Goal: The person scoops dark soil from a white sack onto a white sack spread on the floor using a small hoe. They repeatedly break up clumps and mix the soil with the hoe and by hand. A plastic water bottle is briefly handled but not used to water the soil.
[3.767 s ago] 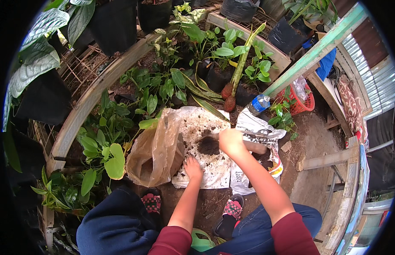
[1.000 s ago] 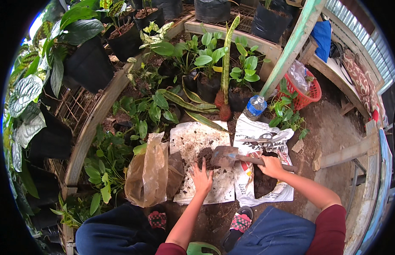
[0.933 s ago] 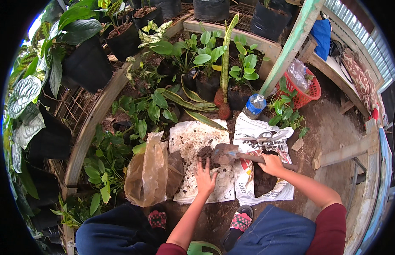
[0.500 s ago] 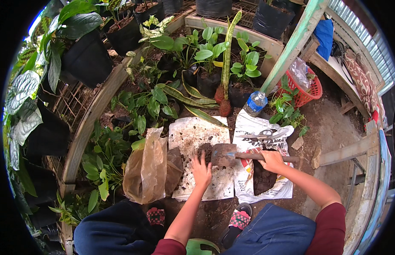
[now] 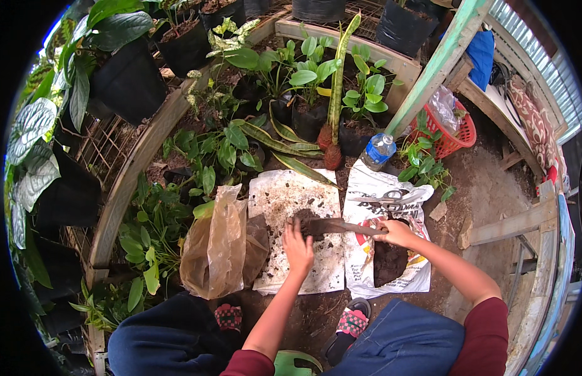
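Note:
My right hand [image 5: 396, 233] is closed round the wooden handle of a hand shovel [image 5: 328, 226], whose dirty blade is tilted on edge over a white, soil-stained sheet [image 5: 323, 269]. My left hand [image 5: 297, 247] lies over the sheet with fingers stretched out. Its fingertips are at a small heap of dark soil [image 5: 305, 216] beside the blade. Under my right forearm a white printed sack [image 5: 360, 269] lies open, with dark soil [image 5: 389, 262] showing in it. To the left of the sheet stands a crumpled, translucent brown plastic bag [image 5: 216, 250].
A water bottle [image 5: 379, 150] and scissors [image 5: 382, 199] rest at the sack's far end. Snake plants [image 5: 332, 153] lie beyond the sheet. Potted plants [image 5: 310, 78] fill the back and left. A red basket [image 5: 454, 128] and a wooden frame [image 5: 510, 222] stand on the right.
The shovel has turned from blade flat to blade on edge, and my right hand has shifted slightly left with it. My left hand has stayed nearly in place.

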The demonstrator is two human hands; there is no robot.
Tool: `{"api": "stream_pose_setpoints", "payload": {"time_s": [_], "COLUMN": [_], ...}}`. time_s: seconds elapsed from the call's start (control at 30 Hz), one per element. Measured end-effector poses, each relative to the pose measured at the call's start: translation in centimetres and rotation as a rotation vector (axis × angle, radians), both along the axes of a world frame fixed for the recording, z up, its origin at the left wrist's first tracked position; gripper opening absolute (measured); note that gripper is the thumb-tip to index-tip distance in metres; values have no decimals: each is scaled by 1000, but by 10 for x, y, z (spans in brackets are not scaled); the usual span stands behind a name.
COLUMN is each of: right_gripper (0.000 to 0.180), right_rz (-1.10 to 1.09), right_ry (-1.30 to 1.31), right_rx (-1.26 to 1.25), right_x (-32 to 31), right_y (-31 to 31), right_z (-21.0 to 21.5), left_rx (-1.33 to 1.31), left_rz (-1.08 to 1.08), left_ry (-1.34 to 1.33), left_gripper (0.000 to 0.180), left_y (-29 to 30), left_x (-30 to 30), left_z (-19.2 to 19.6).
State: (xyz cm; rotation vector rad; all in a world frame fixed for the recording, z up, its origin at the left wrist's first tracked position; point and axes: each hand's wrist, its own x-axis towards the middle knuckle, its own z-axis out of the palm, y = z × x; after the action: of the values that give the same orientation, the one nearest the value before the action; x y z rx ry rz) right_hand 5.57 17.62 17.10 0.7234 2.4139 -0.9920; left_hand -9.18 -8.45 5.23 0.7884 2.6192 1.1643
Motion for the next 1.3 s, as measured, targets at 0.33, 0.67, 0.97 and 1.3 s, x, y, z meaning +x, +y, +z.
{"api": "stream_pose_setpoints", "payload": {"time_s": [0.33,0.67,0.97,1.3], "right_gripper": [30,31,33,33], "right_rz": [-303,-329,-147,164], "right_ry": [-260,-376,-389,6], "right_rx": [-550,-615,-231,404], "right_x": [-12,-9,-9,-76], "right_y": [-12,-8,38,37], "right_z": [12,10,28,27], "left_rx": [-452,-528,-353,-343], "left_rz": [-92,-151,-232,-566], "left_ry": [114,163,94,158], "left_gripper": [69,64,69,60], "left_y": [-8,14,42,70], "left_x": [0,-16,-62,-65], "left_z": [-8,4,-24,-50]}}
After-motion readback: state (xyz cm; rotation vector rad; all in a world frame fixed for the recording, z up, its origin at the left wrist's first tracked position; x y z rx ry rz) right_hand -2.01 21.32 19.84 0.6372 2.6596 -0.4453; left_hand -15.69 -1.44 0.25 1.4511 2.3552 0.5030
